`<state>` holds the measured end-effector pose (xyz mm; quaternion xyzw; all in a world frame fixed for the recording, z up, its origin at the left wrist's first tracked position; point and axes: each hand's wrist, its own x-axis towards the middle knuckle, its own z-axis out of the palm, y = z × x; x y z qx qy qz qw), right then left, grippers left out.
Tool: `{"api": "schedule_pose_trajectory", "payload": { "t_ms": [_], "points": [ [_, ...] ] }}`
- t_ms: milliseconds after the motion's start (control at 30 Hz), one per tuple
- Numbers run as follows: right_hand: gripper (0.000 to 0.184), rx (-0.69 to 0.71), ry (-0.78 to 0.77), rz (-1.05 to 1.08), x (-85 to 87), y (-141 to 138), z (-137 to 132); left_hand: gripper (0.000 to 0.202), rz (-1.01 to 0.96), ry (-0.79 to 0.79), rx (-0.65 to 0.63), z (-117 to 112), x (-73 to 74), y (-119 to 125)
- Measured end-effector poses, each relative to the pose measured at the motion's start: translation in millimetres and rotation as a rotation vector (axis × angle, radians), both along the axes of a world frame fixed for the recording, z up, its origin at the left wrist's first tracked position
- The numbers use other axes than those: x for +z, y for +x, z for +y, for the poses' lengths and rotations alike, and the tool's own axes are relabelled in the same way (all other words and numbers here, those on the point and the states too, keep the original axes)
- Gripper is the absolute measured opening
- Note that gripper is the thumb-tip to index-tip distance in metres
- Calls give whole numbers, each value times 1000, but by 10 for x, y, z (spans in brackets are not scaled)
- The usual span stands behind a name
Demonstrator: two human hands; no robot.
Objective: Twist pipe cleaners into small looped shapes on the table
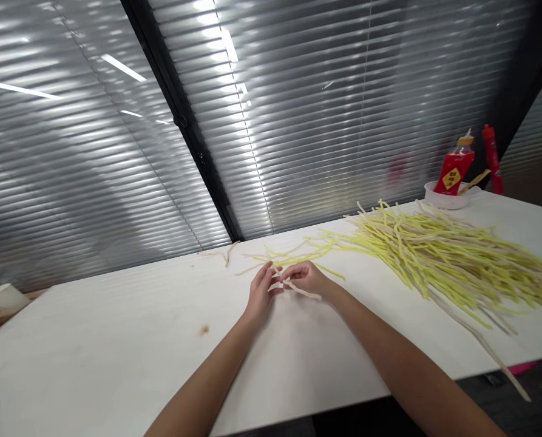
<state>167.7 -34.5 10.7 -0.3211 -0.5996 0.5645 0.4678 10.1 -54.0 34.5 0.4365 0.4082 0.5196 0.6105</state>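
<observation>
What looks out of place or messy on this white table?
A small brown stain marks the white table left of the left hand. A few strips lie apart from the big yellow pile, and one pale strip hangs over the near edge.

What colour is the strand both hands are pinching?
Pale cream, seen in the head view: the strand held between left hand and right hand.

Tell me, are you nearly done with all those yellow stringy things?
Not nearly. Done so far: only a few loose strands lie apart on the white table. In hand: the left hand and right hand pinch one pale strand between them. Left: the big yellow pile to the right looks hardly touched.
</observation>
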Motion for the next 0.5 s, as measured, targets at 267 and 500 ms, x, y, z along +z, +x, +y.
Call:
{"api": "schedule_pose_trajectory", "payload": {
  "t_ms": [267,500],
  "points": [
    [31,160,-61,-155,57,-12,-56,49,-107,30,175,94,46,-76],
    [35,24,-79,-262,87,-17,-83,49,-98,106,111,94,22,-110]
  ]
}}
